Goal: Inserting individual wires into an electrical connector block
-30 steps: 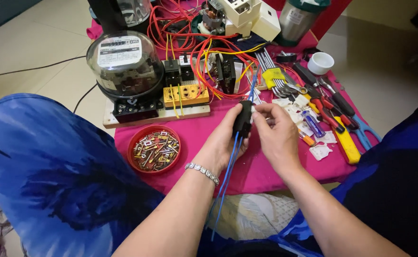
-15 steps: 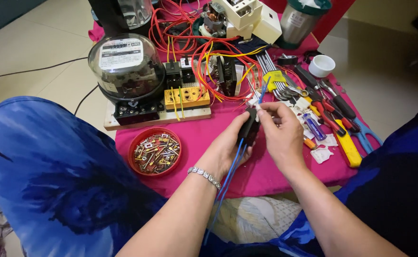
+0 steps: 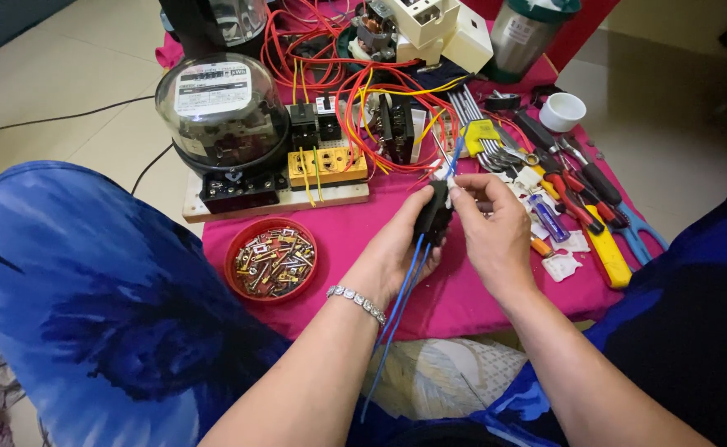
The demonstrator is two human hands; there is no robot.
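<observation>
While the left hand (image 3: 397,248) is gripping a black block (image 3: 435,217) just right of the red screw bowl (image 3: 272,260), the right hand (image 3: 496,232) is pinching blue wires (image 3: 454,157) at its top; feeding them straight, block held steady, seems wisest.

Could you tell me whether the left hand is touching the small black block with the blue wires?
Touching: the head view shows the left hand wrapped around the small black block, with thin blue wires trailing below it.

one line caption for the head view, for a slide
Both hands hold a small black part with blue wires over a pink cloth.
</observation>
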